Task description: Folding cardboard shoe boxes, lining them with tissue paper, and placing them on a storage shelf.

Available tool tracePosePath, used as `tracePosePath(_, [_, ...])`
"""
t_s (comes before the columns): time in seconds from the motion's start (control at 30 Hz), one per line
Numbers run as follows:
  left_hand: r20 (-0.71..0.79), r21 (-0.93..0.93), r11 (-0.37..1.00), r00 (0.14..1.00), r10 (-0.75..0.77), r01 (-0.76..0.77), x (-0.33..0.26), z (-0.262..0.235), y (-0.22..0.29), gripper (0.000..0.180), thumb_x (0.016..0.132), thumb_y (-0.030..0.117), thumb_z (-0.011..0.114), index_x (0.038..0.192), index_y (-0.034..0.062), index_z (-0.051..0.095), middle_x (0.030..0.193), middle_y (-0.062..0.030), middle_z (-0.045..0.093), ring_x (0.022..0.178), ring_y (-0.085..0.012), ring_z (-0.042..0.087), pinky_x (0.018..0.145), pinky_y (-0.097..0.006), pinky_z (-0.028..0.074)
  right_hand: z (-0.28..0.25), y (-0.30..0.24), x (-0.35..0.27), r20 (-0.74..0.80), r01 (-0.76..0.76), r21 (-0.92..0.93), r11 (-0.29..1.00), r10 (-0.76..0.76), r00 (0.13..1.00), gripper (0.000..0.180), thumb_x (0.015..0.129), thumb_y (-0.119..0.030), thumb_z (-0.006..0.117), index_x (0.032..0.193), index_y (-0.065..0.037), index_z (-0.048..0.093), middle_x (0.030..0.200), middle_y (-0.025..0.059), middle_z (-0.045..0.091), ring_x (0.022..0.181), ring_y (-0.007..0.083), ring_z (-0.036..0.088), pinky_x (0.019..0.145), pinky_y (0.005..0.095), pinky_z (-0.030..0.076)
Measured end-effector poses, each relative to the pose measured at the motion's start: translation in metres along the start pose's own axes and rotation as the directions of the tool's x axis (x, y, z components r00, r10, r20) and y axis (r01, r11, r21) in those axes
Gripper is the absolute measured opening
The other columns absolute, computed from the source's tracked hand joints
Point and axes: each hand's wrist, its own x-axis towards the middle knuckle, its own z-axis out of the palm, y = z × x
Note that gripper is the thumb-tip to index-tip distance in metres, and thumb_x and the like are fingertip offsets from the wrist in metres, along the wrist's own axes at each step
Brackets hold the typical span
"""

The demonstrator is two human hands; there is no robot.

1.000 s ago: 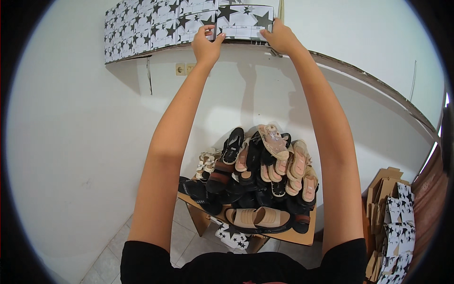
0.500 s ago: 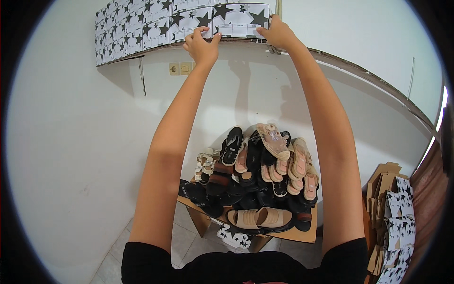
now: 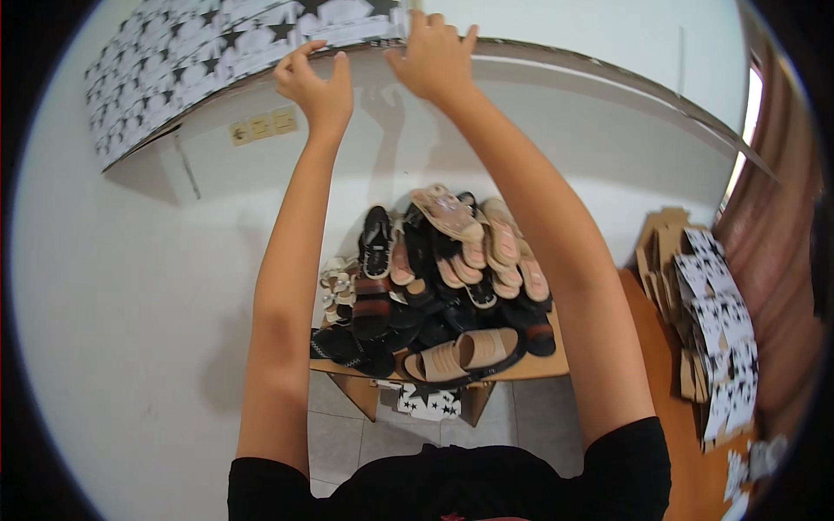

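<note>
Both my arms reach up to a wall shelf [image 3: 521, 49] lined with white shoe boxes [image 3: 252, 43] patterned with black stars. Just under the front of the row is my left hand [image 3: 317, 91], its thumb and fingers apart and nothing between them. My right hand [image 3: 436, 56] is at the shelf edge by the right end of the row, fingers spread and holding nothing. Motion blurs the boxes, so I cannot tell whether a fingertip still touches one. Below my arms, sandals and slippers [image 3: 460, 347] are heaped on a small wooden table [image 3: 547, 360].
To the right, an orange-brown surface [image 3: 647, 347] bears stacked folded cardboard boxes [image 3: 721, 321] with star prints. A brown curtain [image 3: 782, 226] hangs beside them. Under the small table lies another star-printed piece [image 3: 430, 402]. Wall sockets and switches [image 3: 262, 127] sit below the shelf.
My view has swung to the right, so the boxes and sandals appear farther left. My right hand has let go of the end box, and its fingers have spread.
</note>
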Motion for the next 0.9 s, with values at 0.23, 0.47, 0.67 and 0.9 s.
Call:
tracePosePath(0.23, [0.134,-0.569,0.788,0.972,-0.192,0.234,-0.084,-0.025,0.118,0.022,0.08,0.014,0.06,0.101,0.0071,0.057,0.109,-0.0068,0.047,0.105,-0.019,0.038,0.09,-0.033,0.034,-0.06,0.035,-0.122,0.012,0.166,0.003,0.986,-0.166,0.986,0.047,0.073,-0.03,0.065,0.114,-0.011,0.05,0.111,0.0102,0.05,0.107,0.0307,0.048,0.094,0.0688,0.018])
tracePosePath(0.47, [0.515,-0.78,0.268,0.823,-0.24,0.566,-0.204,-0.032,0.227,0.013,0.083,0.005,0.052,0.095,0.0021,0.055,0.108,-0.008,0.049,0.098,-0.0148,0.044,0.085,-0.028,0.035,-0.186,0.108,-0.272,0.351,-0.242,-0.222,0.945,0.309,0.884,0.038,0.075,-0.029,0.063,0.108,-0.014,0.053,0.113,0.0091,0.049,0.111,0.0294,0.044,0.093,0.0703,0.016])
tracePosePath(0.67, [0.886,-0.464,0.071,0.461,0.054,0.883,-0.329,-0.044,0.338,0.009,0.085,0.007,0.054,0.094,0.0047,0.054,0.098,-0.0032,0.05,0.085,-0.0091,0.046,0.071,-0.022,0.039,-0.325,0.155,-0.413,0.298,-0.701,-0.325,0.634,0.773,0.561,0.039,0.08,-0.035,0.06,0.11,-0.01,0.055,0.111,0.0121,0.052,0.109,0.0305,0.047,0.095,0.0633,0.02])
tracePosePath(0.9, [0.292,-0.06,0.343,-0.312,0.904,0.937,-0.451,-0.084,0.467,0.038,0.088,0.027,0.057,0.114,-0.0001,0.051,0.103,-0.009,0.056,0.096,-0.0171,0.052,0.084,-0.029,0.042,-0.458,0.179,-0.558,0.147,-0.951,-0.081,0.299,0.947,0.285,0.036,0.082,-0.022,0.061,0.109,0.001,0.054,0.098,0.0148,0.059,0.089,0.0225,0.058,0.077,0.0304,0.047])
